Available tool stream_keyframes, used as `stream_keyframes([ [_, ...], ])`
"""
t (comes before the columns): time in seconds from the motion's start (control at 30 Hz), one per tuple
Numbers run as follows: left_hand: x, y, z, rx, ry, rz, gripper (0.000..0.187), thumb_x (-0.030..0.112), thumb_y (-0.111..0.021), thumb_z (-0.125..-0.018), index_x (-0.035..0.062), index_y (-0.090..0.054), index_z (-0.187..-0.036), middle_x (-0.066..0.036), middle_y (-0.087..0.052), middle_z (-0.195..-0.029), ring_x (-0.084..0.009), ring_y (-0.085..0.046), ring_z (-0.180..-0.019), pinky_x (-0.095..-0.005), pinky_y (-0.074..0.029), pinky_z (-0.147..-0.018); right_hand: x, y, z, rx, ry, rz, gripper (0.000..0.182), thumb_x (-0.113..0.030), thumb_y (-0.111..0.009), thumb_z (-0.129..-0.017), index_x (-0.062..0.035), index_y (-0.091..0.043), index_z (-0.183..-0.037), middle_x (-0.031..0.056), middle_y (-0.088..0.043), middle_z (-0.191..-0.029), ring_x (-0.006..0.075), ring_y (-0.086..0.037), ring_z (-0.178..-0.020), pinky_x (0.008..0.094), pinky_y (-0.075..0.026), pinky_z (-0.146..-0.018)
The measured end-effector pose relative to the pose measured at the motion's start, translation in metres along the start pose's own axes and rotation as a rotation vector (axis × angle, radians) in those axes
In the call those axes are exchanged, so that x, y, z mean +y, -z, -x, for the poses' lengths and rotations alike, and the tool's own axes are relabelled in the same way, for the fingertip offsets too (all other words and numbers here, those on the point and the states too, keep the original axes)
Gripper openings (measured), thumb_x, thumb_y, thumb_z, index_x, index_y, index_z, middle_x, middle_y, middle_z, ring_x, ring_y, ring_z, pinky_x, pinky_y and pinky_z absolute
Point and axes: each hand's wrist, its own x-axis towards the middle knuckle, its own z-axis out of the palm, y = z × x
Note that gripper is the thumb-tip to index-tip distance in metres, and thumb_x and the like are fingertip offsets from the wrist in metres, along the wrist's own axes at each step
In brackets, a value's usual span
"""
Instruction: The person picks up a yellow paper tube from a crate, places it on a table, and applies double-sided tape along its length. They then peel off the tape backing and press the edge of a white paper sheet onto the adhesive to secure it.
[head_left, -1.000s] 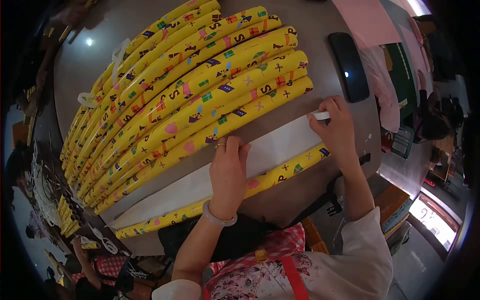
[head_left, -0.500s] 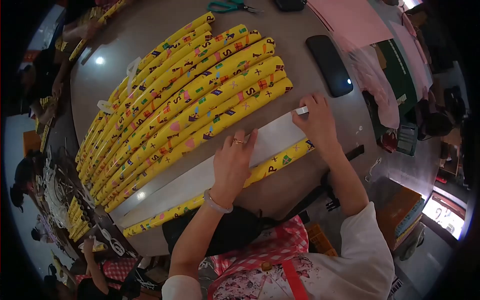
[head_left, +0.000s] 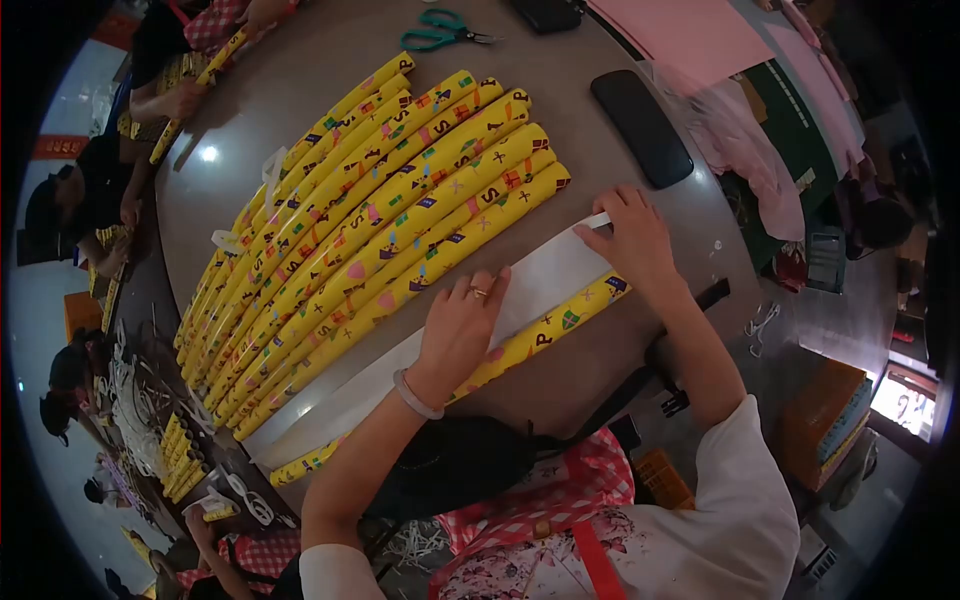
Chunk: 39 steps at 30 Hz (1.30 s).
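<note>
A sheet of yellow printed wrapping paper lies part unrolled, its white underside [head_left: 540, 285] facing up and its rolled yellow edge [head_left: 560, 322] nearest my body. My right hand [head_left: 640, 240] pinches the sheet's far right corner between thumb and fingers. Resting on the white side, with fingers extended and the index finger apart, is my left hand [head_left: 460, 325]; it wears a ring and a bracelet. Beyond the sheet, several finished rolls of wrapping paper [head_left: 380, 230] lie side by side, with white loops around some of them.
A dark oblong case [head_left: 640, 130], teal-handled scissors [head_left: 440, 32] and a black pouch [head_left: 545, 12] lie on the table. Pink sheets [head_left: 690, 40] are at the upper right. Other people handle rolls along the left side. A black bag [head_left: 460, 460] sits at the near edge.
The view has shifted a little, so the table and rolls appear displaced. My right hand stays at the sheet's corner, and my left hand remains on the white side.
</note>
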Motion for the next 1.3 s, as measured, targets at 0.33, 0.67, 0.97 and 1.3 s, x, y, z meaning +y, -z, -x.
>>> stream_keyframes([
  [0.33,0.033,-0.009,-0.073,0.516,0.168,0.287,0.038,-0.003,-0.059,-0.076,0.0008,-0.058,-0.114,-0.012,-0.056,-0.101,-0.0288,-0.057,-0.089,-0.0359,-0.047,-0.076,0.009,0.020,-0.003,-0.204,0.117,-0.024,0.031,-0.027,-0.071,-0.076,-0.0085,-0.054,-0.094,0.0075,-0.052,-0.104,0.0276,-0.053,-0.100,0.0397,-0.042,-0.084],
  [0.67,0.051,-0.018,-0.111,0.516,0.227,0.359,0.024,0.009,-0.062,-0.081,0.0029,-0.063,-0.104,-0.011,-0.059,-0.091,-0.0305,-0.056,-0.087,-0.0396,-0.044,-0.078,0.022,0.032,0.015,-0.142,0.309,-0.060,0.027,-0.022,-0.068,-0.077,-0.0081,-0.054,-0.096,0.0097,-0.052,-0.114,0.0286,-0.054,-0.101,0.0392,-0.040,-0.088],
  [0.97,0.047,-0.026,-0.116,0.532,0.201,0.463,0.013,0.006,-0.066,-0.076,0.0036,-0.064,-0.088,-0.012,-0.059,-0.085,-0.0309,-0.056,-0.082,-0.0393,-0.044,-0.074,0.035,0.030,0.019,0.029,0.285,0.086,0.026,-0.028,-0.070,-0.076,-0.0093,-0.056,-0.087,0.0067,-0.054,-0.102,0.0241,-0.054,-0.096,0.0381,-0.037,-0.085],
  [1.3,0.050,-0.023,-0.115,0.547,0.156,0.469,0.006,0.006,-0.064,-0.079,0.0022,-0.063,-0.084,-0.012,-0.058,-0.082,-0.0308,-0.055,-0.080,-0.0397,-0.043,-0.073,0.036,0.029,0.014,0.112,0.172,0.116,0.023,-0.029,-0.071,-0.075,-0.0105,-0.059,-0.082,0.0048,-0.052,-0.095,0.0225,-0.054,-0.092,0.0416,-0.036,-0.086],
])
